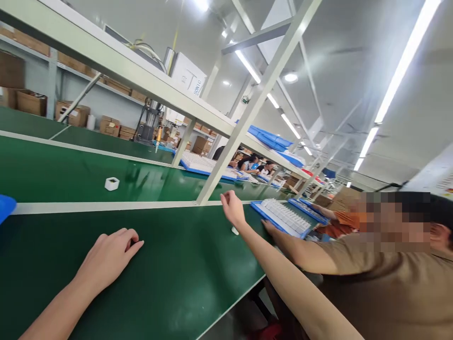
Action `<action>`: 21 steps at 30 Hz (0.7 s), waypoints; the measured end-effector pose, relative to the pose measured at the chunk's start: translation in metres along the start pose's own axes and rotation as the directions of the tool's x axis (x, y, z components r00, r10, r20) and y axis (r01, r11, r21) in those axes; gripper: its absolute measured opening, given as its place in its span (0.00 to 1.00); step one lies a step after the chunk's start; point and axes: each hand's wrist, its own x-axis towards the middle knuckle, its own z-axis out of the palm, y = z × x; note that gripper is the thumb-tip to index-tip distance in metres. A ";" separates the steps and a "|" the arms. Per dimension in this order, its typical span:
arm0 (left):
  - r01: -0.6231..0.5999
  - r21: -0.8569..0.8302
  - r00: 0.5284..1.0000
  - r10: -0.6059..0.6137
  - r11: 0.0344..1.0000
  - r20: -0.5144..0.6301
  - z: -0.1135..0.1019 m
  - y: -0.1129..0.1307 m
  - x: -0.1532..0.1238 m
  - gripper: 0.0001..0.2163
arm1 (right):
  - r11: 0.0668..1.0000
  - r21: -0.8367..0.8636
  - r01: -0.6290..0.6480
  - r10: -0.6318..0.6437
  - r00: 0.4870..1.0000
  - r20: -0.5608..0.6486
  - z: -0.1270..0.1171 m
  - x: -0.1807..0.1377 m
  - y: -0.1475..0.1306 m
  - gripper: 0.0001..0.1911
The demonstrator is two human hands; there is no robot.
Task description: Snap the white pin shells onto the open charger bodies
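My left hand [109,257] rests on the green bench top [184,278] at the lower left. Its fingers are curled in with the thumb along the forefinger, and whatever lies under them is hidden. My right hand [231,208] reaches far forward to the white divider strip [106,207], close to the foot of a slanted white frame post [247,118]. I see it from the back with its fingers bent down and the tips hidden. A small white part [235,230] lies on the bench just under that wrist.
A person in a brown shirt [382,288] sits close on my right, a hand on a blue tray of white parts [283,217]. A small white square part [112,183] sits on the far conveyor. A blue object [5,207] shows at the left edge. Other workers sit farther down.
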 end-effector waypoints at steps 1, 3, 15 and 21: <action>0.002 0.006 1.000 -0.002 1.000 -0.018 -0.002 0.003 0.000 0.20 | 0.997 0.048 0.060 -0.062 0.998 0.030 0.019 0.008 -0.025 0.14; -0.001 0.011 0.998 0.001 1.000 -0.059 -0.005 0.009 0.000 0.16 | 0.971 0.158 0.180 -0.196 0.976 0.093 0.061 0.019 -0.081 0.14; 0.089 -0.089 0.961 -0.109 0.992 -0.254 -0.007 0.011 0.023 0.10 | 0.805 0.465 0.368 -0.529 0.800 0.282 0.184 0.086 -0.275 0.20; 0.140 -0.281 0.871 -0.253 0.949 -0.420 -0.015 0.008 0.033 0.15 | 0.740 0.557 0.377 -0.616 0.712 0.337 0.152 0.073 -0.269 0.14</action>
